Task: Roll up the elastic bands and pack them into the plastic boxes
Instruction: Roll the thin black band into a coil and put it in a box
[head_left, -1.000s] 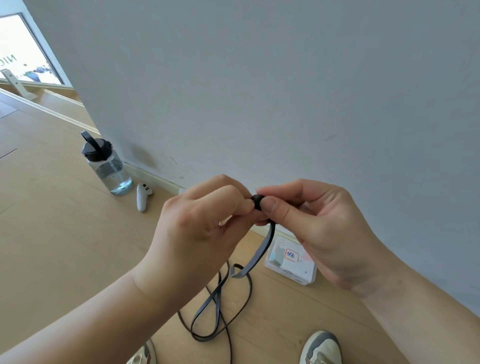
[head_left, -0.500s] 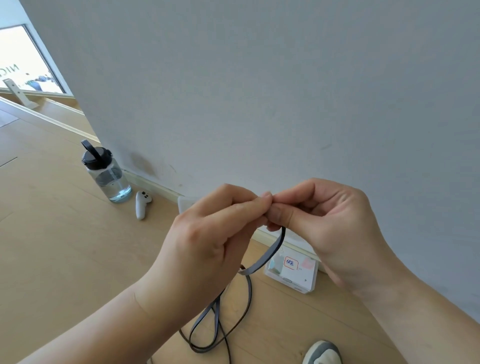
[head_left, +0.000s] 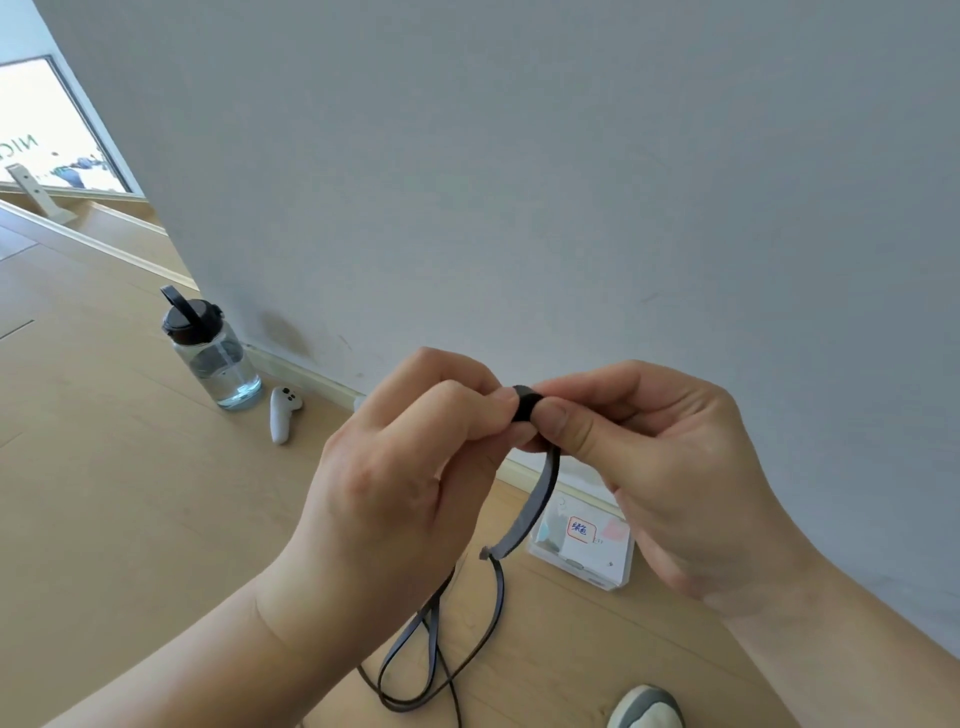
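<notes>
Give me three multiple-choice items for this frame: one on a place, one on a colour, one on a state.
1. Where does the water bottle stand?
A. on the floor by the wall
B. on the plastic box
C. in the left hand

2. What colour is the bottle's cap?
A. white
B. black
C. red

3. How is the band now?
A. fully rolled
B. lying flat, untouched
C. partly rolled, tail hanging

Key:
1 A, it stands on the wooden floor beside the wall's base.
2 B, the cap and its loop are black.
3 C, the left hand and right hand pinch a small roll while the rest trails to the floor near the plastic box.
</notes>
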